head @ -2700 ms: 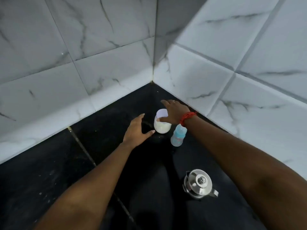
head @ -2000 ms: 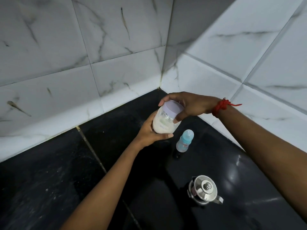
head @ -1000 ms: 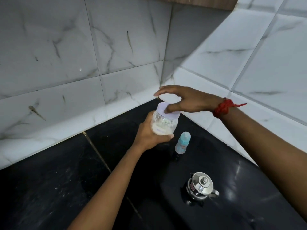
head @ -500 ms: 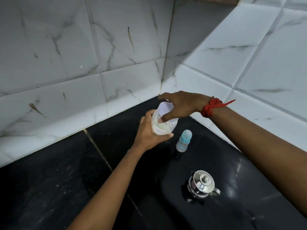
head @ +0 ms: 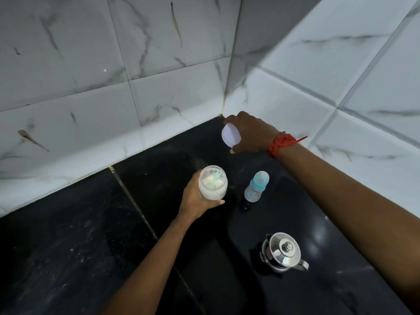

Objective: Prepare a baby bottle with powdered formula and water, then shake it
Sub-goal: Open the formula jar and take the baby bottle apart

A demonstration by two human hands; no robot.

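Opening step: left hand (head: 197, 202) wraps its grip round the formula jar (head: 212, 184), right hand (head: 251, 133) pinches the lid (head: 230, 138) clear. Next, likely: set lid down, uncap the baby bottle (head: 256, 188), scoop powder.

One wide-angle camera, worn on the person's head, looks forward and steeply down onto the glossy black stone bench (head: 68, 258), which fills the lower half of the frame. It faces the inner corner where two walls of white, grey-veined marble tiles (head: 177, 92) meet; the corner seam runs down just right of centre. The view is close, within arm's reach: the bare left forearm (head: 147, 258) enters from the bottom edge, the bare right forearm (head: 341, 201) from the right edge. The left grip (head: 193, 203), near mid-frame, holds a clear plastic jar of white powder (head: 212, 183) whose open mouth the lens sees into from above. The right grip (head: 250, 133), holding a pale lilac round lid (head: 230, 135), lies farthest off, by the corner
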